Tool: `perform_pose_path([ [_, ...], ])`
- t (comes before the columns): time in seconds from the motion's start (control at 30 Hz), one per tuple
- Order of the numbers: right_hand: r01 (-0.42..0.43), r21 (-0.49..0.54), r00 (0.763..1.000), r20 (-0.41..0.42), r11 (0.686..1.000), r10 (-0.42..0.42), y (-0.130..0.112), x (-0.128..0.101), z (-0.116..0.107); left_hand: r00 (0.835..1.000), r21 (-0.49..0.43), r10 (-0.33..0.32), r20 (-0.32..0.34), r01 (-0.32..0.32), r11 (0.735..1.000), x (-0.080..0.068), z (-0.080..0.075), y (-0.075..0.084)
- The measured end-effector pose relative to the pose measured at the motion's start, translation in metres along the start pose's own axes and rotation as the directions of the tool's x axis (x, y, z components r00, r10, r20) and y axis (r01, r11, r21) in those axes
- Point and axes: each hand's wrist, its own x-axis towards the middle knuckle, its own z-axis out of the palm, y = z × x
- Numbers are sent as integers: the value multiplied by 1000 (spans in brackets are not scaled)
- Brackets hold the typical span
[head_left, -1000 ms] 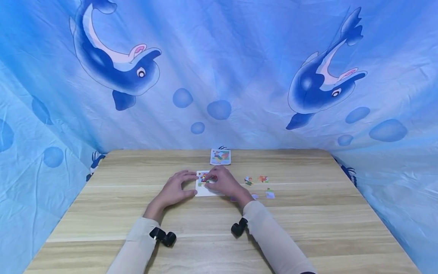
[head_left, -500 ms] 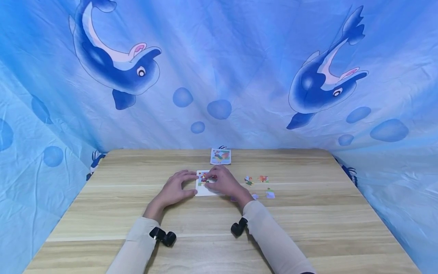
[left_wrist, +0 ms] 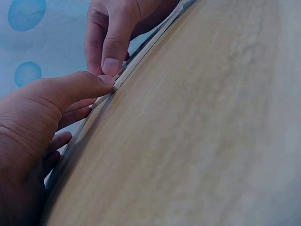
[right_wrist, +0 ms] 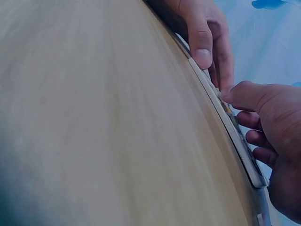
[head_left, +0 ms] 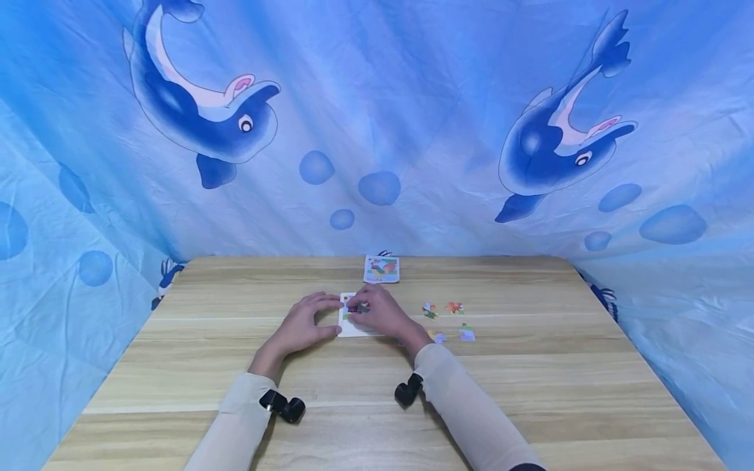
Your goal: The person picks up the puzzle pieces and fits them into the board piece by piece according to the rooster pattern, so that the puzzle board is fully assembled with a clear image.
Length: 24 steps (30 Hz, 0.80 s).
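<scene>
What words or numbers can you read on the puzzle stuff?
None can be read.
The picture card shows only a colourful drawing, too small for any letters.
The puzzle board and loose pieces show colours only.
The cloth has dolphins and bubbles, no words.

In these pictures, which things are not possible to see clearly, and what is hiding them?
- Puzzle board, head view: the right hand covers most of it, so the placed pieces cannot be counted.
- Whatever the right hand's fingertips touch: too small in the head view.
- Loose puzzle pieces: too small to read their pictures.
- Both wrist views: only the board's thin edge shows; its face is hidden.
- Left hand: its palm side is hidden.
</scene>
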Motion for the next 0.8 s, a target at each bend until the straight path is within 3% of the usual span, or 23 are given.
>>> perform_pose_path([
  [0.8, -28, -12, 1000, 3, 1000, 28, 1, 0, 2, 1000, 27, -13, 5, 12, 1000, 2, 4, -4],
])
